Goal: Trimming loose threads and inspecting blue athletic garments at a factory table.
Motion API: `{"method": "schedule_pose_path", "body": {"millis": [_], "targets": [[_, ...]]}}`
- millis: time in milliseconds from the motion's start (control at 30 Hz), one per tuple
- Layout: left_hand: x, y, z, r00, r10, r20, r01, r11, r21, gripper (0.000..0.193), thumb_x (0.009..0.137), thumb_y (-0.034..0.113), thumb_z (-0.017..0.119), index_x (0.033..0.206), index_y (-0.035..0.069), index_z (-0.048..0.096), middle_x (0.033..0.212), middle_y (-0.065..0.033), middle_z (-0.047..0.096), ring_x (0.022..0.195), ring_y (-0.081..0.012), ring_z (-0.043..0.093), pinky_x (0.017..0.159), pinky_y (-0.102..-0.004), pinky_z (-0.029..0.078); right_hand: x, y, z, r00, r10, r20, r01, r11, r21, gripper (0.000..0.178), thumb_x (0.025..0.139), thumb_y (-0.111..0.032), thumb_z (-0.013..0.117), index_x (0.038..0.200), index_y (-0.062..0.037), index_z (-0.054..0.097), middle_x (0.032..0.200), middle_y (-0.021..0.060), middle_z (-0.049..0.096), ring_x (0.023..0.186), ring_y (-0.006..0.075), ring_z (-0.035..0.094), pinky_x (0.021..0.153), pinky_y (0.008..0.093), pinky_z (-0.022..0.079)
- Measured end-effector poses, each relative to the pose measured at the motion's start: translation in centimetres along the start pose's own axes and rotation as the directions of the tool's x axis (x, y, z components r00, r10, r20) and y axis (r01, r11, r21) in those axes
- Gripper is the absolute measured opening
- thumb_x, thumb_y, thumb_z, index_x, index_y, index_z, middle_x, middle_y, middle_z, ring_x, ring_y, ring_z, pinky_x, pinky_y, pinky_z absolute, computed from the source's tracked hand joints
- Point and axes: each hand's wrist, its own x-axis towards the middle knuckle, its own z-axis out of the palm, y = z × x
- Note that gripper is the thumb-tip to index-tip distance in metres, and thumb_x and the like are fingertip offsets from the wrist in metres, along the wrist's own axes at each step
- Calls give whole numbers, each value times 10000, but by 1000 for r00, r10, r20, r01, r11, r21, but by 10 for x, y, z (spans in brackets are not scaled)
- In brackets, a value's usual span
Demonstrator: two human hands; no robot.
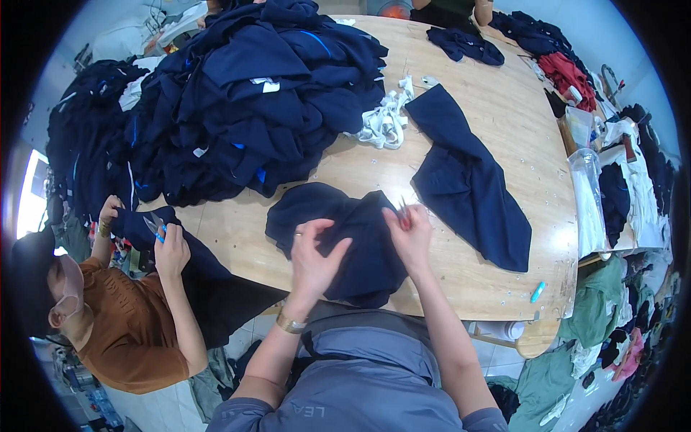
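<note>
Left hand [317,252] hangs above the left part of the navy cloth [367,248], fingers bent and thumb stuck out, with a clear gap between them; its forearm rises from below the cloth, a gold-coloured band at the wrist and a ring on one finger. Right hand [412,234] is at the cloth's upper right edge, its forearm slanting inward, fingers curled and clamped on the red handles of small snips, thumb reaching toward the fabric; whether either hand actually touches it, I cannot tell. The cloth itself lies crumpled in front of the person's body, its lower end near the body. Largest around it is the pale wooden table [511,144], which spreads beneath and beyond the cloth. Next is the heap of dark blue garments [252,93], beyond the cloth and to its left. A co-worker [137,320] in a brown top is left of the cloth, handling dark fabric. Right of the cloth, well within reach, a long folded navy piece [468,176] lies aslant. Beyond the cloth sits a tangle of white strips [385,124]. Smaller are the co-worker's blue-handled scissors [157,227], left of the cloth, then the snips [404,210], blades pointing away from the body, and a teal object [538,291], far right of the cloth.
</note>
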Motion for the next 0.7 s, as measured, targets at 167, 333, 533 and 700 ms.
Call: {"method": "schedule_pose_path", "body": {"millis": [167,333,533,700], "targets": [[13,11,31,902,-200,383,422,597,-682,173,876,154,579,979,15,570,904,-66,590,831,-155,596,705,-244,496,30,23,32,998,4,58,11,970,-244,218,708,-198,672,725,2,588,740,158,542,670,321,549,629,388,448],[28,-4,27,673,-217,707,739,159,-654,487,932,415,429,1076,-35,546,985,-126,600,891,-192,598,768,-316,503,37,9,1,997,61,49,-63,997,51,53,704,1,569,724,24,526,654,123,516,561,227,522,536,320,401],[19,4,28,464,-19,886,874,-154,-461,499,907,481,438,1089,30,551,979,-79,611,884,-173,593,706,-277,488,-3,-49,-39,912,-402,80,400,915,46,153,627,77,612,675,15,480,830,141,583,755,285,578,635,312,455],[11,13,23,635,-190,749,739,-135,-661,163,901,300,539,951,145,546,921,-14,623,857,-163,601,625,-262,481,-45,-38,-53,859,-493,138,498,867,-2,250,598,62,678,605,5,434,838,138,582,738,271,572,615,333,457]]}}
